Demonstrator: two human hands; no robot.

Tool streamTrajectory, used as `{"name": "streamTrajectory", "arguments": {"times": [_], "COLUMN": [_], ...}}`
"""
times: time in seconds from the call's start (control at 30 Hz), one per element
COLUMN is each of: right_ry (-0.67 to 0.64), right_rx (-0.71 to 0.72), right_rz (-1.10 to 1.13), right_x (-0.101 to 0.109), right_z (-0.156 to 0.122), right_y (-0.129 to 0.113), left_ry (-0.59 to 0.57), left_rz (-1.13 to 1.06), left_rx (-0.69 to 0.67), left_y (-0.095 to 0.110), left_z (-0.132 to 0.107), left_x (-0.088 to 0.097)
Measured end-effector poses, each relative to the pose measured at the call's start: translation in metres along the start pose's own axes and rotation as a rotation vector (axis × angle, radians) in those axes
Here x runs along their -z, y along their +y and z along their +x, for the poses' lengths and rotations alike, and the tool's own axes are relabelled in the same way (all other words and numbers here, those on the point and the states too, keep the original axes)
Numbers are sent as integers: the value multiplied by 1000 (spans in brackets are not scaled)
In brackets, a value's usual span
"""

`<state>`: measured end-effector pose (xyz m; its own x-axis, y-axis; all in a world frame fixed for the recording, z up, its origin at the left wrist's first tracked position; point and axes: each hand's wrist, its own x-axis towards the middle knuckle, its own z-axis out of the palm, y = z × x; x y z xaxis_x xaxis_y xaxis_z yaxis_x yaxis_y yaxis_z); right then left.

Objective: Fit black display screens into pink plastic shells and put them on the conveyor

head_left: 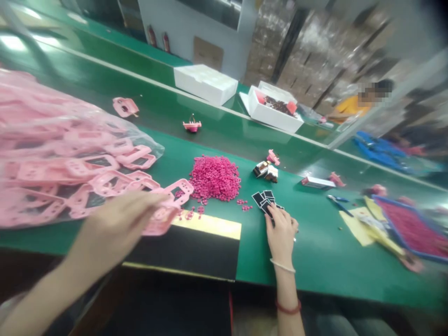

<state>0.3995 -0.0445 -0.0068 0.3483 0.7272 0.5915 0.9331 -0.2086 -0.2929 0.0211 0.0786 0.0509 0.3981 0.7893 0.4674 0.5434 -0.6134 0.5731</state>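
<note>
Head view: two bare hands work over one green table (329,254). The left hand (122,217) is nearly closed, pinching a pink casing (161,221) above the black mat (189,249); more pink casings, too many to count, spill from a clear bag (154,145) beside it. The right hand (282,226) has its fingers bent and slightly spread, tips on at least four black rectangles (259,199); I cannot tell if it grips one. One magenta heap (215,177) sits between the hands. Beyond stand two white foam boxes (206,84), one open. Print on a small carton (318,183) is too blurred to read. The mat reaches the table's near edge; bare green lies between the right hand and the pliers (339,205).
</note>
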Motion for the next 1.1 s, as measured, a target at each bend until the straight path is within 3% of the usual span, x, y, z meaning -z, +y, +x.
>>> {"name": "streamTrajectory", "arguments": {"times": [0.07, 0.2, 0.27, 0.33, 0.43, 0.57, 0.67, 0.77, 0.87, 0.93, 1.0, 1.03, 1.1], "right_ry": [55, 178, 47, -153, -202, -196, -196, -192, -172, -161, -141, -132, -113], "right_rx": [-39, -191, -322, -398, -468, -489, -420, -391, -441, -478, -503, -510, -519], "right_rz": [17, 90, 277, 512, 608, 596, 542, 482, 387, 337, 302, 290, 275], "right_x": [1, 10, 10, 4, -11, -19, -16, -11, -10, -10, -12, -13, -13], "right_z": [-4, -33, -52, -69, -83, -85, -83, -83, -86, -87, -88, -87, -85], "right_y": [-10, -71, -113, -152, -186, -181, -162, -147, -139, -139, -141, -143, -145], "left_ry": [-98, -63, -81, -203, -394, -443, -421, -340, -184, -32, 98, 87, -83], "left_rz": [46, 150, 209, 247, 244, 189, 207, 274, 343, 410, 512, 566, 584], "left_rx": [-120, -38, -65, -153, -254, -273, -256, -235, -203, -79, 165, 301, 506], "left_y": [15, 19, 13, 9, 8, 0, -26, -53, -55, -40, -21, -13, -3], "left_z": [-17, -27, -20, -7, 15, 31, 31, 29, 22, 11, -5, -13, -29], "left_x": [-21, -51, -55, -58, -65, -71, -60, -42, -24, -14, -6, -4, -2]}}
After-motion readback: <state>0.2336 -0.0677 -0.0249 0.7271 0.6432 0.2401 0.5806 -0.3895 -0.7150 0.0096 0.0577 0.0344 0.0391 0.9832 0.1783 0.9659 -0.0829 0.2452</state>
